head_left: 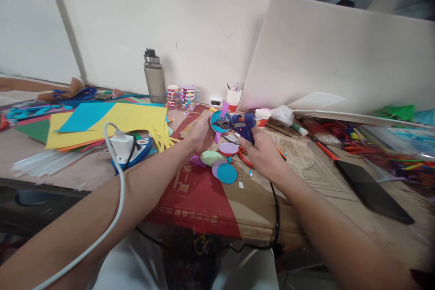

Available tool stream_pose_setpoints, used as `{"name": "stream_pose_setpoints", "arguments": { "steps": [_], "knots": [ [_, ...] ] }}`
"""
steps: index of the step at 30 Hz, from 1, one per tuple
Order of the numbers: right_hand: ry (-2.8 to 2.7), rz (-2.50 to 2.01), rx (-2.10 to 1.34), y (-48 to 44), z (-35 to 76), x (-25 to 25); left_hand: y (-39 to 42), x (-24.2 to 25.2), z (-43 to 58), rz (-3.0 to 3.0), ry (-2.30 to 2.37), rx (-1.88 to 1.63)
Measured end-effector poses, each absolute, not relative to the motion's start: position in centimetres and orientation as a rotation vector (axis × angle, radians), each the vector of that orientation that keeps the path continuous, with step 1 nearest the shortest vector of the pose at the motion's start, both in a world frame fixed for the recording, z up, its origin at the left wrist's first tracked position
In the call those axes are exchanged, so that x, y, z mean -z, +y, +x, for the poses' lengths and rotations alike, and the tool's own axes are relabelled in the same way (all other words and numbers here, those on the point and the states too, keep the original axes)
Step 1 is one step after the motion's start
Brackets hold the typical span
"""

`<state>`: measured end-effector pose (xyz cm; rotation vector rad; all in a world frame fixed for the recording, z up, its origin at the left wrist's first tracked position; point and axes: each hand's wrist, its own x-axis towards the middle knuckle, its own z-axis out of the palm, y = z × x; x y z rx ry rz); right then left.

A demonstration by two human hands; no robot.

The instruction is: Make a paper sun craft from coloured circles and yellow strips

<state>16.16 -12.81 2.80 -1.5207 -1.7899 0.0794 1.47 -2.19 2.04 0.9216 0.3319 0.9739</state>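
My right hand (pixel 263 147) is wrapped round the handle of a blue hot glue gun (pixel 244 123), its nozzle pointing left. The nozzle lies over a round blue paper piece (pixel 216 118) with purple strips above and below it. My left hand (pixel 200 133) grips that piece from the left side; its fingertips are partly hidden. Just below, on the red and brown cardboard, lie paper discs: a purple one (pixel 228 148), a pale green one (pixel 211 157) and a blue one (pixel 227 173). Scissors with orange handles (pixel 244 157) rest beside the glue gun.
Coloured paper sheets (pixel 136 120), glue sticks (pixel 50 161) and a white plug adapter (pixel 122 145) are on the left. A bottle (pixel 154 77) and stacked paper cups (pixel 234 97) stand behind. A black tablet-like slab (pixel 374 190) lies right. The gun's black cord (pixel 276 213) hangs over the front edge.
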Motion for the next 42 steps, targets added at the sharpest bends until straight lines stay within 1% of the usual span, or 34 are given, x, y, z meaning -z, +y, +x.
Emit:
{"name": "stream_pose_setpoints", "arguments": {
  "steps": [11,20,25,42],
  "knots": [
    [-1.799,-1.560,-0.139,-13.1,15.9,-3.0,-1.5,-1.7,1.4,0.884,0.354,-0.985],
    [-1.756,-1.527,-0.006,-12.8,16.0,-2.9,-3.0,-2.2,1.8,0.879,0.338,-0.891],
    [-1.714,-1.505,0.004,-12.7,16.2,-2.9,-2.9,-2.1,1.7,0.892,0.397,-0.829],
    [-1.603,-1.517,0.007,-12.6,16.5,-2.9,-3.0,-2.0,2.0,0.946,0.398,-0.912]
  ]
}}
